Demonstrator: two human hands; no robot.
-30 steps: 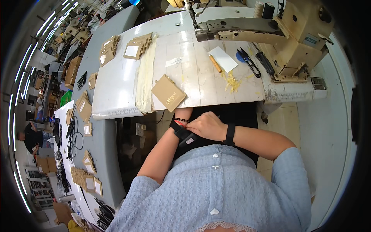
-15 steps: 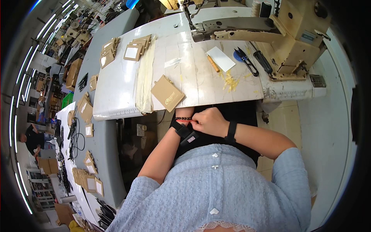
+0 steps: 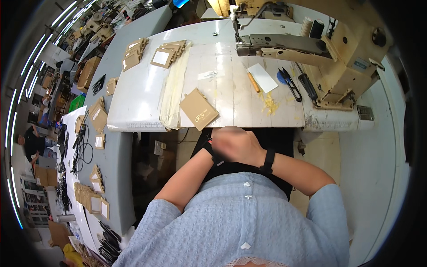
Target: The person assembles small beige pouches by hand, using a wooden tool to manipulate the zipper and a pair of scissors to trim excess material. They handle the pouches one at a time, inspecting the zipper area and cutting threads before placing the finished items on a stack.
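Observation:
In front of the table edge, over my lap, my right hand (image 3: 250, 146) lies across my left wrist. A blurred patch covers its fingers, so their grip cannot be made out. My left hand is mostly hidden behind the right one. A black strap (image 3: 207, 146) and a bit of red band show at the left wrist, and a black wristband (image 3: 267, 160) circles the right. Nearest to both hands, on the white table (image 3: 249, 118), rests a flat tan pouch-like piece (image 3: 199, 108) with light lettering.
A cream sewing machine (image 3: 340, 73) stands at right. Near it lie black thread snips (image 3: 290, 84), a screwdriver (image 3: 307, 86), a wooden-handled tool (image 3: 253, 82), white card (image 3: 262, 78) and yellow scraps (image 3: 269, 104). Tan pieces (image 3: 163, 57) sit far left, more (image 3: 91, 198) on the grey side surface.
My right hand has shifted from the bracelet on my left wrist to cover the wrist and left hand. The view has shifted slightly. The tan piece stays on the table.

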